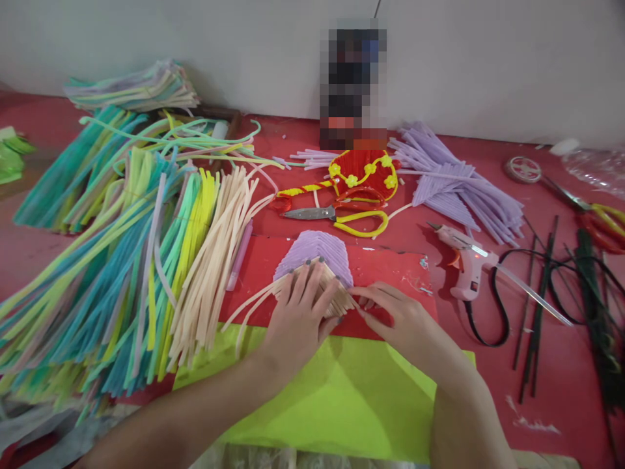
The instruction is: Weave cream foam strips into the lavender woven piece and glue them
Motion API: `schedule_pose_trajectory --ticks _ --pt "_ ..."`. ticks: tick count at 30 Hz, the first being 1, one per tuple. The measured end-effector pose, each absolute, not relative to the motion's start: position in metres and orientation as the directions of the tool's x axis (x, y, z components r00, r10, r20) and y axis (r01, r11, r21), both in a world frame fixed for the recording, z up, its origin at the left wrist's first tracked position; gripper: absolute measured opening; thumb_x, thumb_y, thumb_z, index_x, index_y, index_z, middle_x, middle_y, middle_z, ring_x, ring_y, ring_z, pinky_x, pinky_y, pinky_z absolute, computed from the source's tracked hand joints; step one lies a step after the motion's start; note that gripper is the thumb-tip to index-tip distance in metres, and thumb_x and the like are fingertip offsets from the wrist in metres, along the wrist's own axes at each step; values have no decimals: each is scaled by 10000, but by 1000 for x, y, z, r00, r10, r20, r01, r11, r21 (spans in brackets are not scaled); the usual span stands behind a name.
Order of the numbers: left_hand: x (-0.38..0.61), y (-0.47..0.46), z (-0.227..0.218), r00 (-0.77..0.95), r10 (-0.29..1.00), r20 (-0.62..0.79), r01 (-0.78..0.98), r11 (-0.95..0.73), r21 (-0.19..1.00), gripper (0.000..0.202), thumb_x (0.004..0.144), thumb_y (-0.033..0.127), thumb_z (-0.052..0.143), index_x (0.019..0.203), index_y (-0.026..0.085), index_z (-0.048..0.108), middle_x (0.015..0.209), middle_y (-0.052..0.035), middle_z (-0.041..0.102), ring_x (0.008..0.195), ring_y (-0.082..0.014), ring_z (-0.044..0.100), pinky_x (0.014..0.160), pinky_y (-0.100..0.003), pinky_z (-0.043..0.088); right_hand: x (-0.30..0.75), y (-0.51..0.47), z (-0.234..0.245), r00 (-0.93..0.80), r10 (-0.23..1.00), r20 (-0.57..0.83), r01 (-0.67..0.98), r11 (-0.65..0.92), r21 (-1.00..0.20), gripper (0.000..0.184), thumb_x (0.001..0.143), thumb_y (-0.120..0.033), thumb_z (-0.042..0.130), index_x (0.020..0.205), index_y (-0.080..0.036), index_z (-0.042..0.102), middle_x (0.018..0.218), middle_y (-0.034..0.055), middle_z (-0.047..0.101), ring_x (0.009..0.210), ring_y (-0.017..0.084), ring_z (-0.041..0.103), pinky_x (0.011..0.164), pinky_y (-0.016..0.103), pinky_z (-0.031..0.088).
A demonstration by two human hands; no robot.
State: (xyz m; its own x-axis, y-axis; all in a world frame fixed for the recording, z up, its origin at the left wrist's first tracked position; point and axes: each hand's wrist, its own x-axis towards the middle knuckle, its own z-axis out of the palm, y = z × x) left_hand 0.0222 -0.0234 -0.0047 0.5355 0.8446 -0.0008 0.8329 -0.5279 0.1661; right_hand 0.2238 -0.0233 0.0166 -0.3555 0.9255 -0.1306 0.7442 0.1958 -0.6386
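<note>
No text, label, brand, number or sign can be read. Any lettering on the pink glue gun [466, 257] is too small to make out, and the upright pixelated block [353, 88], beyond and to the left of the glue gun, is obscured past reading.

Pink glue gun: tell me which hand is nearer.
Right. The right hand is left of the glue gun; the left hand is farther left, resting on the purple-and-cream piece.

I record muted, diffuse light, soft shadows across the green sheet [332, 400], softened outer edges, and pixelation before the pale wall [234, 58].
</note>
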Motion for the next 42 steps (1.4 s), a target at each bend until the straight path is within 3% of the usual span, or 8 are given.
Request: schedule_pose_trajectory --ticks 7,16,27,34,42 --pt "21 -24 -8 531 848 5 835 -524 170 515 940 437 453 1395 198 426 1491 -165 375 1375 -342 341 1090 -520 312 224 -23 18 -342 933 -108 729 191 -657 231 903 -239 485 1097 -260 607 1002 38 670 893 167 659 805 333 555" --pt "22 -23 -6 522 853 -4 840 -513 175 559 928 421 484 1424 178 391 1495 -148 378 1371 -336 348 1098 -514 308 213 -22 16 -297 954 -30 704 198 -682 151 921 -232 458 901 -225 607 887 39 656 810 159 651 738 305 541" --pt "22 -24 -7 523 852 -2 842 -517 156 595 926 444 483 1445 182 355 1497 -141 379 1369 -331 356 1100 -502 308 215 -21 13 -282 957 73 711 260 -654 152 917 -219 477 880 -217 624 864 38 662 792 155 646 730 291 526" --pt "22 -23 -4 529 848 -15 837 -519 173 537 928 434 483 1421 242 398 1500 -164 359 1379 -355 334 1090 -523 302 218 -21 9 -262 964 52 730 233 -643 143 916 -222 487 876 -218 624 877 37 662 797 163 648 738 303 520" --pt "19 -32 -6 560 827 45 816 -560 142 552 952 485 389 1437 223 355 1504 -184 342 1389 -343 320 1076 -563 286 218 -21 5 -266 963 32 740 226 -633 150 915 -199 472 883 -216 618 882 40 660 793 163 644 730 305 520"
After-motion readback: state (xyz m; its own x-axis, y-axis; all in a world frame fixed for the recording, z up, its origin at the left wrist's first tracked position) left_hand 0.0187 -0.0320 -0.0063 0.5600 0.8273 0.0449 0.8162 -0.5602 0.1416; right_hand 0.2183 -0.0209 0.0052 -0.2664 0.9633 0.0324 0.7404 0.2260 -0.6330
